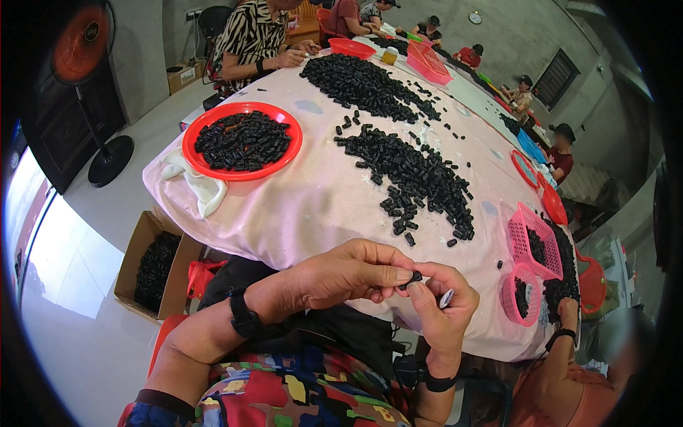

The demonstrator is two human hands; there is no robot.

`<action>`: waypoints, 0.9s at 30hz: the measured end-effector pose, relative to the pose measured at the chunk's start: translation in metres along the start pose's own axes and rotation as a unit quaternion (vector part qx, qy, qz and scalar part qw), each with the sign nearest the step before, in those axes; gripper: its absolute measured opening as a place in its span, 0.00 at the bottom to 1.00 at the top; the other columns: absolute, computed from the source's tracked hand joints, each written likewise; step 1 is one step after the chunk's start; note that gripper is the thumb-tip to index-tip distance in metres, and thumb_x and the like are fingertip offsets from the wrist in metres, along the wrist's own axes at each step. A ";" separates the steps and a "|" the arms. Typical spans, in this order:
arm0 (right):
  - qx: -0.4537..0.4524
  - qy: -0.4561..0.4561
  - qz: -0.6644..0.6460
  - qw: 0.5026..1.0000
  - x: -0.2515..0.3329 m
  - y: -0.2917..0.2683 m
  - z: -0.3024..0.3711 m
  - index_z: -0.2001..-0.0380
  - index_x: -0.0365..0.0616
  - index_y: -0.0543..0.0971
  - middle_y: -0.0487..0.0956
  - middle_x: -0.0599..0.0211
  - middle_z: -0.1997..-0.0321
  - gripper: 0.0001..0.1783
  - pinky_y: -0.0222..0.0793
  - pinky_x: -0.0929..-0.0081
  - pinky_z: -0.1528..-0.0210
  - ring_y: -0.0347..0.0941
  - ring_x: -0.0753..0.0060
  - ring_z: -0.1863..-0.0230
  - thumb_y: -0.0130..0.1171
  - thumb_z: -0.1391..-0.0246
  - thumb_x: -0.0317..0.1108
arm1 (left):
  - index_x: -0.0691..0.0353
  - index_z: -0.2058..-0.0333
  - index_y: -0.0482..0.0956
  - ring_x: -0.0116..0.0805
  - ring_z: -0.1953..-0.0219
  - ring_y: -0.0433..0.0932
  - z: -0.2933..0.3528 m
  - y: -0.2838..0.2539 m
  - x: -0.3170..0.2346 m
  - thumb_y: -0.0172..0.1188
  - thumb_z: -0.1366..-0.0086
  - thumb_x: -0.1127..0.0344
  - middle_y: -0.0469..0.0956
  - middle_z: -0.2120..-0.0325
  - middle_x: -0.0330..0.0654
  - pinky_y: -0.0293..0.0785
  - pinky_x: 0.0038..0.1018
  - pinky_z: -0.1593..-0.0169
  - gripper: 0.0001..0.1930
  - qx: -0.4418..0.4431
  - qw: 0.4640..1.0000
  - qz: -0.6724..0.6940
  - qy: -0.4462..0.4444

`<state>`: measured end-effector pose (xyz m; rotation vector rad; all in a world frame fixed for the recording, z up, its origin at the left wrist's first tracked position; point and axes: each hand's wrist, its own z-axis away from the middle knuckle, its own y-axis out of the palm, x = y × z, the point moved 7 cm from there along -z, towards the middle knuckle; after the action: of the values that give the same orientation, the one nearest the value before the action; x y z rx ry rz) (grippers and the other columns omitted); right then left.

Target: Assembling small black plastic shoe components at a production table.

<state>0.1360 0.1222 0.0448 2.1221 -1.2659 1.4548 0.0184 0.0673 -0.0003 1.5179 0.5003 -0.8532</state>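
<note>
Over the table's near edge, my left hand (352, 274) and my right hand (445, 302) meet. Thumbs and fingers of both pinch one small black cylindrical part (411, 280), mostly covered by the fingertips. A small pale, flat object (446, 298) shows against the fingers of my right hand; its kind is unclear. Beyond my hands lies a loose pile of short black cylindrical pieces (413, 174), with a larger pile of the same kind (363, 85) farther off. At the left, a red round tray (295, 146) holds many black pieces.
A white cloth (206, 196) hangs partly under the tray. A cardboard box (128, 274) of black pieces stands on the floor at the left. Pink baskets (523, 242) are at the right, beside a co-worker's arm (558, 349). More people sit around the table; a fan (85, 43) stands left.
</note>
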 end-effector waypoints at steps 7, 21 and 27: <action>-0.026 -0.024 0.030 0.999 0.008 -0.002 -0.003 0.64 0.36 0.81 0.79 0.69 0.76 0.07 0.62 0.88 0.74 0.70 0.87 0.77 0.58 0.46 0.26 | 0.61 0.57 0.77 0.18 0.72 0.73 -0.001 -0.002 0.002 0.58 0.36 0.66 0.79 0.67 0.38 0.68 0.16 0.66 0.10 -0.015 1.000 -0.013 -0.012; -0.007 0.020 0.001 1.000 0.004 -0.002 -0.001 0.62 0.35 0.80 0.80 0.69 0.75 0.09 0.61 0.90 0.76 0.69 0.87 0.78 0.59 0.46 0.26 | 0.61 0.58 0.76 0.19 0.71 0.74 0.000 -0.003 0.001 0.58 0.35 0.66 0.79 0.68 0.38 0.69 0.16 0.67 0.09 -0.025 1.000 0.008 -0.010; -0.046 -0.029 0.002 0.999 0.004 -0.001 -0.002 0.64 0.35 0.80 0.80 0.68 0.77 0.07 0.60 0.89 0.78 0.69 0.87 0.80 0.59 0.46 0.26 | 0.61 0.59 0.77 0.18 0.72 0.74 -0.001 -0.002 0.000 0.58 0.35 0.65 0.79 0.69 0.37 0.68 0.16 0.67 0.09 -0.032 0.999 -0.033 -0.004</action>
<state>0.1357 0.1218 0.0494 2.1154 -1.3329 1.3194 0.0177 0.0684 -0.0018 1.4462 0.5691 -0.8857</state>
